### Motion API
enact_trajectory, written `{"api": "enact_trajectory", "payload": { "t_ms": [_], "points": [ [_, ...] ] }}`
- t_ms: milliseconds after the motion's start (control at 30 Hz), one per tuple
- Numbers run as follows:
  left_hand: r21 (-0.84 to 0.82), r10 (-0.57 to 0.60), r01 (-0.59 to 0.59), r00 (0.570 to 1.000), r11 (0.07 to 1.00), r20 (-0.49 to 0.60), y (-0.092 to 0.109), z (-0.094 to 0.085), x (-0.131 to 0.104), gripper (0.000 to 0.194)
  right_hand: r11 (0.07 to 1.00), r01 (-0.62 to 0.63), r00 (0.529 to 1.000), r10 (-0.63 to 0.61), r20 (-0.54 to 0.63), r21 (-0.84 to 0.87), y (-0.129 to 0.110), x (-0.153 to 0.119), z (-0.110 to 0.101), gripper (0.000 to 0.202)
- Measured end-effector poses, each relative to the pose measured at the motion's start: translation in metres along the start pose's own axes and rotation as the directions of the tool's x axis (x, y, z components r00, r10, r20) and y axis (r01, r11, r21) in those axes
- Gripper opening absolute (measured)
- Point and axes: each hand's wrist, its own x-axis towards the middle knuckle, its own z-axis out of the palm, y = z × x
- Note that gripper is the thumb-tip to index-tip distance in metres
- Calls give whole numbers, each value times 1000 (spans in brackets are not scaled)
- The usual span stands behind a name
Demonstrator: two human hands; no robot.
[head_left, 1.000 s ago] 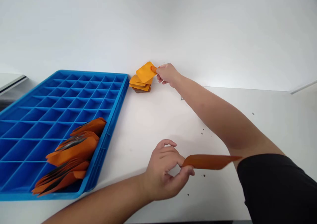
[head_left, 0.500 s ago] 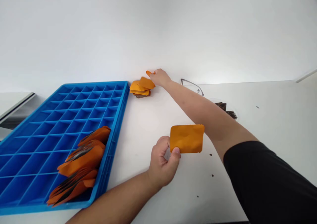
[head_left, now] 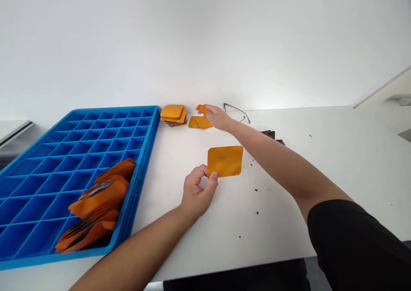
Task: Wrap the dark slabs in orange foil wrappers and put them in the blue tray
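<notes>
I'm seeing the left hand (head_left: pixel 197 192) gripping one orange card (head_left: pixel 225 160) by its lower left corner, thumb on the near face. The card is standing up off the white table (head_left: pixel 176 162), its broad side facing the camera.

Right arm is reaching across to the far side. Right hand (head_left: pixel 218 117) is hovering at two overlapping orange pieces (head_left: pixel 194 122), covering their right end. Something orange (head_left: pixel 202 108) is showing at its fingertips; can't tell if it's a cover or a held piece, so can't tell whether that hand is gripping.

Orange stack (head_left: pixel 171 112) is sitting left of those pieces, just beside the far right corner of the blue tray (head_left: pixel 138 175). Three orange bundles (head_left: pixel 102 196) are leaning in compartments along the tray's near right side.

Thin grey frame (head_left: pixel 238 108), like eyeglasses, is lying behind the right wrist. Dark bundle (head_left: pixel 268 134) is partly hiding behind the forearm. Dark crumbs (head_left: pixel 256 190) are dotting the table.
</notes>
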Motion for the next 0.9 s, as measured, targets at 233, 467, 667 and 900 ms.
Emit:
{"api": "enact_trajectory", "payload": {
  "t_ms": [233,467,667,900],
  "points": [
    [35,-26,28,998,999,-52,2,-1,1,31,966,82,993,-99,59,246,-13,-110,-43,53],
    [66,69,-64,995,996,-73,4,2,-3,27,967,52,999,-49,-18,249,-4,-183,-43,18],
    [75,303,-301,953,951,-15,2,1,-2,15,855,-70,995,99,-29,514,8,-206,-27,21],
    [112,511,-547,825,830,242,10,5,-9,31,739,-173,984,108,139,651,12,-226,-12,21]
  ]
}}
